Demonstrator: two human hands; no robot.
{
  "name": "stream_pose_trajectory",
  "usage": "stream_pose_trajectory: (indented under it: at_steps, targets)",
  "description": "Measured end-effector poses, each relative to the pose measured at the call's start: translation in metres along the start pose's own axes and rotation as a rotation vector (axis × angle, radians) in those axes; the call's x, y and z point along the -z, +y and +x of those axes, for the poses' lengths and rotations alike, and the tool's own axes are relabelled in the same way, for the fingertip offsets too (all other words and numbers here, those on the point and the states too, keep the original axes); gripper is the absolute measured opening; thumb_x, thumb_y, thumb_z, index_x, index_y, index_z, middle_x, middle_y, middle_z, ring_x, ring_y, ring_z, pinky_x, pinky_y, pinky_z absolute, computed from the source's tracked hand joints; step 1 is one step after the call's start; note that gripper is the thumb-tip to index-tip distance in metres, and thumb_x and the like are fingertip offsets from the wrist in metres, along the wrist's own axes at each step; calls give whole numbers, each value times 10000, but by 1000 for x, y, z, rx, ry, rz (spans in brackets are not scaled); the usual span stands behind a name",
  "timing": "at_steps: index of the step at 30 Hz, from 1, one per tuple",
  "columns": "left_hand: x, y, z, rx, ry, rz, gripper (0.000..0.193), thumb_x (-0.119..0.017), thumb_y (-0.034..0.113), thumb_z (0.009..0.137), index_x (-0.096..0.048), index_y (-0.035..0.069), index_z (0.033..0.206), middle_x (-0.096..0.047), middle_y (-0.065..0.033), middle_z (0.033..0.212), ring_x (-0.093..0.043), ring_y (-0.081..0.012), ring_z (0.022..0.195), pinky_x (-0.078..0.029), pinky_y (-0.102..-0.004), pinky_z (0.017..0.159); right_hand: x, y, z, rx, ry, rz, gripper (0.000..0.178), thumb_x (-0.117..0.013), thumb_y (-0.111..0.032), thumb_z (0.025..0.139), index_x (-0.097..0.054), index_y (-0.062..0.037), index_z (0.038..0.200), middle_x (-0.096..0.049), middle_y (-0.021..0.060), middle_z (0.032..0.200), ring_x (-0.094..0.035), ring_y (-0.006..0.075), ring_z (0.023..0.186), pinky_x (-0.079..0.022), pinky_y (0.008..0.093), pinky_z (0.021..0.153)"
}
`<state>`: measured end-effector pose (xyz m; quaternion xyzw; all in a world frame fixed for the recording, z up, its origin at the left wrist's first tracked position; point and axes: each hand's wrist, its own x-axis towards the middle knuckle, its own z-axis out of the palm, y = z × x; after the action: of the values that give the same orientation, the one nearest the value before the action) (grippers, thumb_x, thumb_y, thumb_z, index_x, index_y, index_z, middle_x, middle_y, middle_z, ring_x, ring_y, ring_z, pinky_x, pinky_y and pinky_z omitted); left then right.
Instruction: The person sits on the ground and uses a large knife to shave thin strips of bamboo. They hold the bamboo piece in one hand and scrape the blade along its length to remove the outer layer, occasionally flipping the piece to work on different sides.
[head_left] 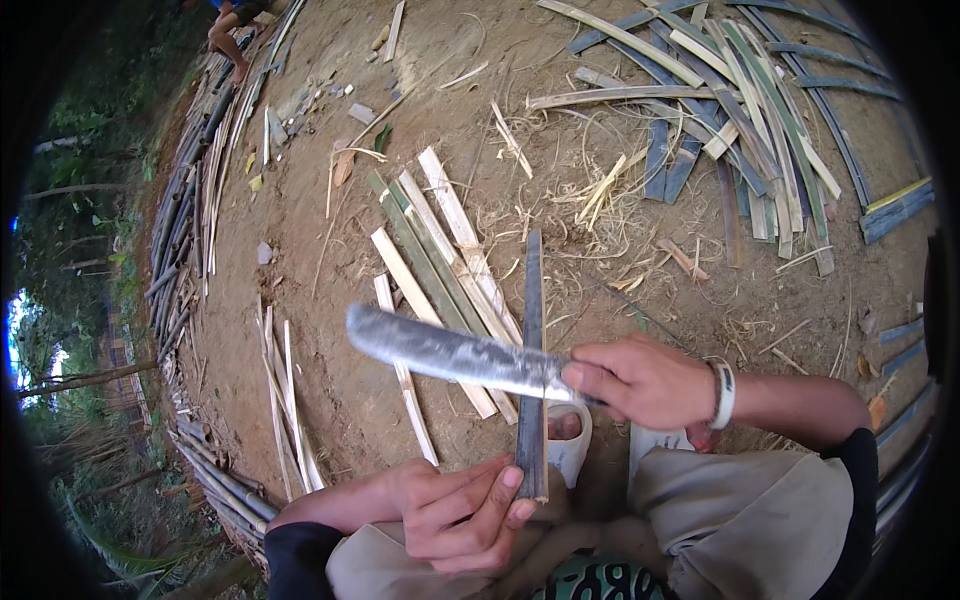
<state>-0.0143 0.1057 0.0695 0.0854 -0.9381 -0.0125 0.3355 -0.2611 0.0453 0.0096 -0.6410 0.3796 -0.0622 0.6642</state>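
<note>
My left hand (462, 515) is closed around the near end of a dark, narrow bamboo strip (534, 290), which points away from me over the ground. In my right hand (645, 380) is the handle of a machete (440, 348). Its broad grey blade reaches left and crosses over the strip, close to the handle end. Whether the edge bites into the strip or only lies against it, I cannot tell. A pale band circles my right wrist. Beyond the blade, several split bamboo slats (435, 250), some pale and some green, lie side by side on the soil.
A heap of bamboo strips (720, 110) spreads over the far right, with curly shavings (610, 220) near it. Bamboo poles (185, 220) are stacked along the left, beside greenery. My feet in light sandals (568, 440) are close below the blade. Another person's leg (228, 45) shows far left.
</note>
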Motion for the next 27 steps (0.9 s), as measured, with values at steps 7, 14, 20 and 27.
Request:
stream_pose_trajectory:
  at_steps: [7, 14, 20, 27]
  targets:
    - [0, 7, -1, 92, 30, 152, 99, -656, -63, 764, -594, -10, 821, -613, -179, 877, -602, -222, 696, -588, -280, 557, 2, -35, -25, -7, -71, 38, 412, -410, -382, 1045, -580, -41, 888, -621, 172, 733, -615, 365, 666, -460, 470, 635]
    - [12, 7, 5, 109, 50, 306, 108, -753, -8, 743, -667, 56, 757, -655, -122, 840, -589, -165, 676, -497, -242, 575, 0, -63, -34, 21, -59, 80, 425, -421, -381, 1043, -550, -9, 881, -551, 216, 705, -560, 438, 697, -439, 480, 636]
    - [6, 3, 6, 136, 72, 361, 129, -762, -16, 732, -674, 78, 742, -660, -107, 851, -547, -162, 754, -492, -243, 576, 1, -66, -40, 43, -17, 70, 442, -408, -391, 1048, -543, -10, 867, -540, 215, 695, -553, 434, 680, -432, 478, 625]
    - [8, 2, 9, 147, 43, 442, 150, -676, -77, 788, -625, 2, 903, -554, -132, 934, -526, -163, 758, -493, -229, 506, 2, -70, -31, -2, -63, 222, 452, -406, -393, 1049, -564, -8, 871, -573, 193, 700, -584, 398, 668, -452, 457, 626]
